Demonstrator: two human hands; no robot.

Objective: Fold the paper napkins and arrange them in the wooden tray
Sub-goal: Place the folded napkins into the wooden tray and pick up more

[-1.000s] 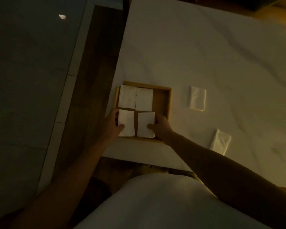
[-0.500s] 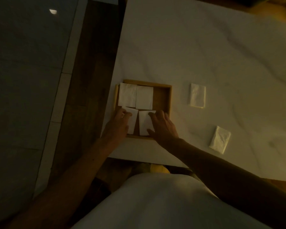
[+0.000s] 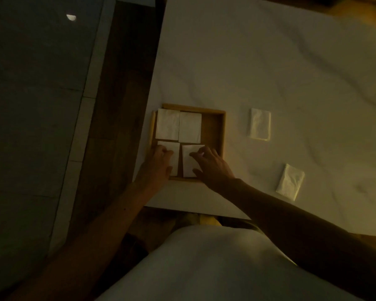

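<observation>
Two hands lie flat on paper napkins inside a wooden tray point(image 3: 213, 129). The left hand point(image 3: 157, 165) has its fingers close together and a little bent, and the fingertips point(image 3: 168, 152) press down on the near left napkin point(image 3: 174, 156). It does not pinch or grab the napkin; it only rests on top. The right hand point(image 3: 211, 165) has its fingers spread a bit, and its fingertips point(image 3: 199, 153) touch the near right napkin point(image 3: 188, 162). Its thumb sits at the near edge of that napkin. This hand also holds nothing; it just lies open on the paper.

A thin strip of brown tray shows between these two napkins. Behind them, farther from the person, are two more folded napkins, the far left napkin point(image 3: 167, 124) and the far middle napkin point(image 3: 190, 127). Those two touch side by side. The right side of the tray is bare wood.

The tray sits near the left corner of a white table point(image 3: 269, 61), close to the near edge. Two more folded napkins lie on the table to the right of the tray. One loose napkin point(image 3: 259, 124) is just past the tray. Another loose napkin point(image 3: 290, 182) is farther right and nearer the person, turned at a slant. The room is dim. To the left of the table is a dark floor point(image 3: 41, 127).
</observation>
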